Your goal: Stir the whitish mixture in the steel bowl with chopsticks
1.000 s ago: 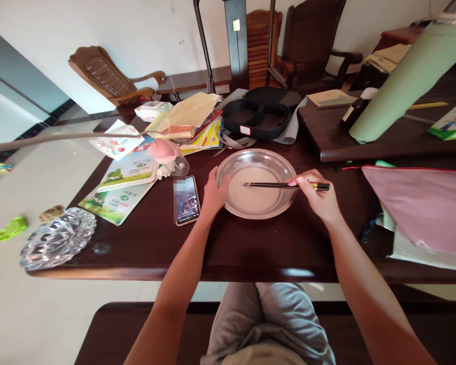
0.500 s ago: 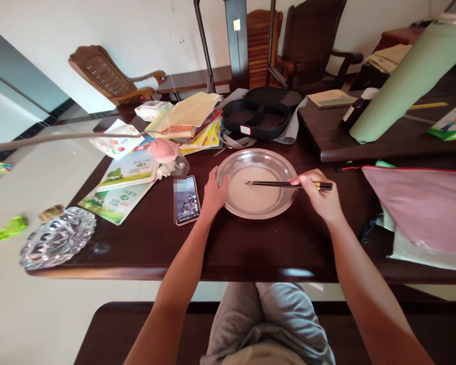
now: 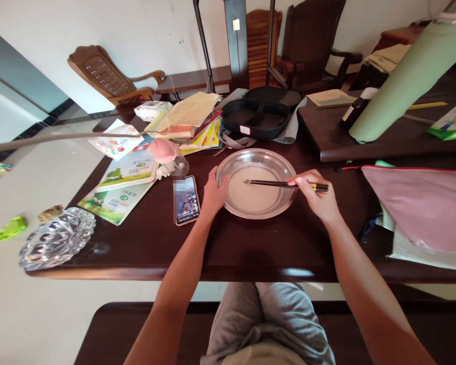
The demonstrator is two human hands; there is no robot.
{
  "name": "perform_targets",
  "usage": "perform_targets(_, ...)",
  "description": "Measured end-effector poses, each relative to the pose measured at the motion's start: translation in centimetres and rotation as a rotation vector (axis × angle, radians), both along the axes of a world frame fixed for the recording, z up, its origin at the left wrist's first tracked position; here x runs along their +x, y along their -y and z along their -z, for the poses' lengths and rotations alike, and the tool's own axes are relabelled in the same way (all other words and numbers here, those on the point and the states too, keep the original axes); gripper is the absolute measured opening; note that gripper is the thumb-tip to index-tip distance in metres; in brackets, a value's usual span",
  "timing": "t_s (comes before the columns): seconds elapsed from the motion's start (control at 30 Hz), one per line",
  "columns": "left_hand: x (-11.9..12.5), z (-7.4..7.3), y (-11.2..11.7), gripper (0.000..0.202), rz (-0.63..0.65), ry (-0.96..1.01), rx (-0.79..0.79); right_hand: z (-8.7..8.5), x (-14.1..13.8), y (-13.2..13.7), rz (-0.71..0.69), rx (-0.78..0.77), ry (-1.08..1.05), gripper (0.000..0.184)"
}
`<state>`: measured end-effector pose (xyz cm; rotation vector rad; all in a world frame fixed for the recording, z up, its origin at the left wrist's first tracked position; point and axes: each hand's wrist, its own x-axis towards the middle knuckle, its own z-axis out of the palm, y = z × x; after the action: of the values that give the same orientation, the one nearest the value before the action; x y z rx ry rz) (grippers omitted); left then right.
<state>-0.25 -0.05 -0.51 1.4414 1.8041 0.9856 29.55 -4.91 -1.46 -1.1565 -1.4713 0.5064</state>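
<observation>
A round metal basin (image 3: 257,158) holding a pale liquid stands on the dark wooden table (image 3: 243,243). My left hand (image 3: 213,194) grips the basin's left rim, fingers curled on it. My right hand (image 3: 316,195) is closed on a pair of dark chopsticks (image 3: 277,184) at the basin's right rim. The chopsticks lie nearly level, their tips over the middle of the liquid. A phone (image 3: 186,199) with a lit screen lies just left of my left hand.
Books (image 3: 127,172), a pink toy (image 3: 163,150) and a black divided tray (image 3: 256,117) lie behind the basin. A glass ashtray (image 3: 57,243) sits at the table's left corner. A pink pouch (image 3: 421,208) and a green bottle (image 3: 406,81) are to the right. Wooden chairs stand behind.
The chopstick tips shifted slightly right, then back left over the liquid. My left hand has stayed on the rim.
</observation>
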Motion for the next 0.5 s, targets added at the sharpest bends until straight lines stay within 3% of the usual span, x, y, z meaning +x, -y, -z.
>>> perform_targets(0.13,-0.3,0.4,-0.1,0.066,0.017,0.02,0.031,0.2,1.1,0.1,0.151,0.052,-0.173,0.067)
perform_targets(0.23,-0.3,0.5,0.0,0.066,0.023,0.032,0.036,0.1,0.9,0.3,0.052,0.012,-0.197,0.067)
perform_targets(0.37,0.0,-0.1,0.1,0.067,0.007,0.016,-0.001,0.0,-0.2,0.3,-0.109,-0.037,-0.017,0.06)
perform_targets(0.5,0.2,-0.4,0.2,0.067,0.004,0.005,-0.006,0.1,0.0,0.0,-0.01,0.006,0.008,0.062)
